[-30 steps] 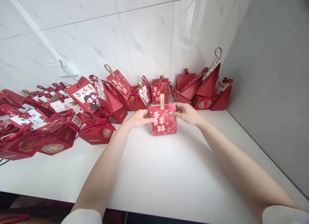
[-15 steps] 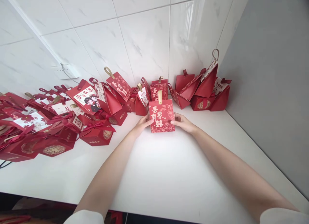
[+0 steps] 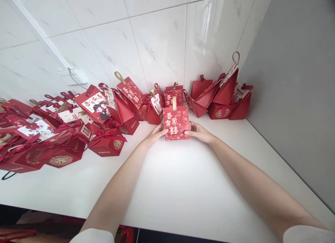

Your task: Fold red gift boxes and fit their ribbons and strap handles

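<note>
Between my two hands is a red gift box (image 3: 177,123) with pale floral print, gold-white characters and a gold ribbon loop on top. My left hand (image 3: 155,135) grips its left side, thumb on the front face. On the right side, my right hand (image 3: 199,132) holds it the same way; the fingers behind the box are hidden. Right behind it stands a matching red box (image 3: 173,93), partly covered. A smaller box with a white tag (image 3: 156,104) sits just behind my left hand.
Many red gift boxes (image 3: 62,158) with ribbons crowd the left of the white table (image 3: 172,194). Another group of red boxes (image 3: 224,93) leans together at the back right. Behind are a tiled wall (image 3: 157,44) and a socket (image 3: 72,76); a grey panel (image 3: 293,89) borders the right.
The view has shifted slightly, so everything sits a little differently in the picture. Both hands keep their hold on the gift box, which stays in front of the matching one.
</note>
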Demonstrator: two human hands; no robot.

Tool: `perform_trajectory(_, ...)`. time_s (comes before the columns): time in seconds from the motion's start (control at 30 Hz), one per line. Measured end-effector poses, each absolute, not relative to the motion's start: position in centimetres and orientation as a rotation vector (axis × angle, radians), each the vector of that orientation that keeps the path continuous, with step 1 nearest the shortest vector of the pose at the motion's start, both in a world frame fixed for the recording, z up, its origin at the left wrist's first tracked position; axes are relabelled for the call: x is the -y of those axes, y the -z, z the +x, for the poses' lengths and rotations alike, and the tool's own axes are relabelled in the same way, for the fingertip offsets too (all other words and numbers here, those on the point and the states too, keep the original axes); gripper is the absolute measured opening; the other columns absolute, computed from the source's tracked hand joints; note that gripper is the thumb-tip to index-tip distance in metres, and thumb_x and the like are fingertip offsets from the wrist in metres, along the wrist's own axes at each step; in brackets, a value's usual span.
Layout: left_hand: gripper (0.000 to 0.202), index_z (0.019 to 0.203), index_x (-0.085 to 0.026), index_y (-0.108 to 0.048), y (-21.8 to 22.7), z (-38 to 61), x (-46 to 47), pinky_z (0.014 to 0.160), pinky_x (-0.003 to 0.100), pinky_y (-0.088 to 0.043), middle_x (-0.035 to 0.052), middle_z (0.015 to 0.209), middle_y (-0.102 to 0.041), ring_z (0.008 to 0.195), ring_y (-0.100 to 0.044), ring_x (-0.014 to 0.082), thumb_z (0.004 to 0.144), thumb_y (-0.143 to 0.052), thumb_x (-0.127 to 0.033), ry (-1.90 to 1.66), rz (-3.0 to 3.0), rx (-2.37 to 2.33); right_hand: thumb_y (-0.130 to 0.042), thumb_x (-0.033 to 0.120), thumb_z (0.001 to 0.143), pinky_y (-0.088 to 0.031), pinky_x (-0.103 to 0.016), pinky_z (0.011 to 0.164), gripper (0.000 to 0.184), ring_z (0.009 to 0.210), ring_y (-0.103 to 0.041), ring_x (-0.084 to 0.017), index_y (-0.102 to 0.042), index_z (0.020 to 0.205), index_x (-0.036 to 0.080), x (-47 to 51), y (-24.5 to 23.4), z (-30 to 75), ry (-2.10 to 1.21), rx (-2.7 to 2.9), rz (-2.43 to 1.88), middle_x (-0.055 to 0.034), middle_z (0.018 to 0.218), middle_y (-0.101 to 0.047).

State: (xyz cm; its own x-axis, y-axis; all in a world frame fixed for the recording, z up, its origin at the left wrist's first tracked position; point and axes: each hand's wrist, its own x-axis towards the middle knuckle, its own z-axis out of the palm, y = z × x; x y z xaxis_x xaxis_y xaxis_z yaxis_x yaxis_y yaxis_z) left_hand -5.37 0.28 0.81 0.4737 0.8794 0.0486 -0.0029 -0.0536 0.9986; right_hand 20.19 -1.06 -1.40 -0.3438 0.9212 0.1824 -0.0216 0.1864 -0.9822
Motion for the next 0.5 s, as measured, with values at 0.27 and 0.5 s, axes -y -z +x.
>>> perform_trajectory(0.27,0.044,0.089,-0.019,-0.05,-0.5,-4.9,-0.2,0.082,0.03,-0.044,0.0017,0.093,-0.063,0.086,-0.06,0.0158,0.065,-0.079,-0.04,-0.877,1.447,-0.802,-0.058,0.068,0.077,-0.05,-0.038,0.081,0.044,0.086,-0.06,-0.022,-0.051,0.081,0.025,-0.6,3.2,20.2,-1.186,1.285,-0.989,-0.0006,0.084,-0.062)
perform_trajectory(0.5,0.037,0.092,-0.02,-0.046,-0.6,-2.2,1.1,0.074,0.023,-0.042,0.0017,0.101,-0.054,0.088,-0.055,0.0131,0.073,-0.072,-0.038,-1.116,1.583,-0.844,-0.048,0.068,0.082,-0.051,-0.041,0.08,0.041,0.091,-0.061,-0.024,-0.051,0.089,0.028,-1.7,4.3,20.6,-1.135,1.194,-1.033,-0.003,0.095,-0.063)
